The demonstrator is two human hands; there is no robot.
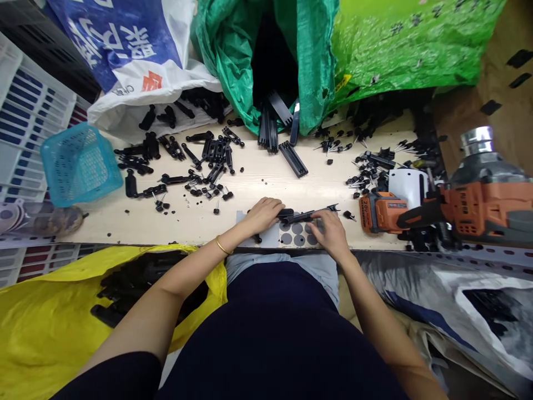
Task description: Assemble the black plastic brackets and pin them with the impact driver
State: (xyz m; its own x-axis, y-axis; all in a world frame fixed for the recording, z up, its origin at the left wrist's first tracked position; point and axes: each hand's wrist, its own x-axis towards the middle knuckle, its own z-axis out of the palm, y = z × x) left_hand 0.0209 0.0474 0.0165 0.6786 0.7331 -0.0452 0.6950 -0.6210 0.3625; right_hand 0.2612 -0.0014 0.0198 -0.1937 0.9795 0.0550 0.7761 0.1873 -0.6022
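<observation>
Near the table's front edge, my left hand (pixel 264 215) has its fingers curled on the end of a black plastic piece (pixel 286 213). My right hand (pixel 331 229) grips a long, slim black plastic bar (pixel 306 217) by its right part, thumb below and fingers above. The two black pieces meet or overlap between my hands; whether they are joined I cannot tell. Under them lies a sheet of round grey stickers (pixel 298 240), partly covered by my hands. Another small black part (pixel 257 238) pokes out below my left wrist.
Black jointed parts (pixel 216 150) lie scattered at left. Flat black bars (pixel 293 159) spill from a green sack (pixel 316 66). Small screw knobs (pixel 370 172) are heaped at right beside an orange power tool (pixel 487 208). A blue basket (pixel 81 165) stands left; a yellow bag (pixel 54 311) hangs below.
</observation>
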